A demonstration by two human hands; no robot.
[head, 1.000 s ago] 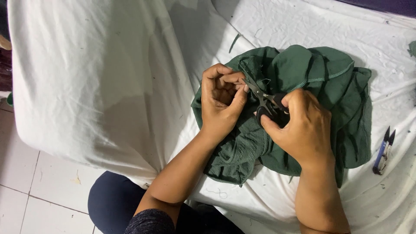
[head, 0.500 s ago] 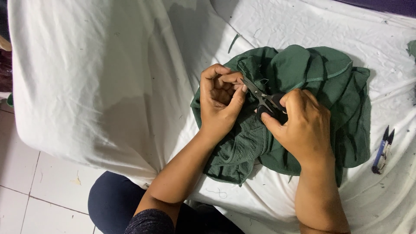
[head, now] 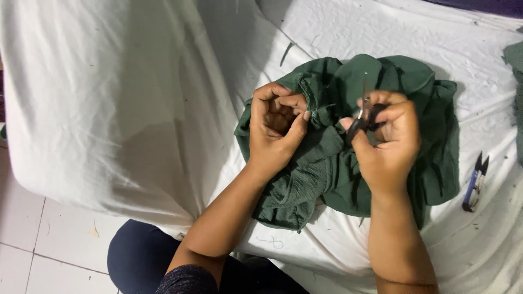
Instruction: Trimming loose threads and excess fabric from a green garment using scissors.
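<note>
A crumpled dark green garment (head: 332,163) lies on a white sheet (head: 136,81). My left hand (head: 275,128) pinches a fold of the green cloth near a seam, fingers curled shut on it. My right hand (head: 389,141) holds small black-handled scissors (head: 364,113), blades pointing up and away from the cloth, a short way right of the pinched fold.
A blue thread snipper (head: 475,182) lies on the sheet at the right. More green cloth (head: 515,81) shows at the right edge. The sheet drapes over an edge at the left, above white floor tiles (head: 32,256). My knee in dark trousers (head: 136,256) is below.
My right hand has drawn the scissors back to the right, away from the fold, and turned the blades upward. My left hand keeps its pinch on the cloth.
</note>
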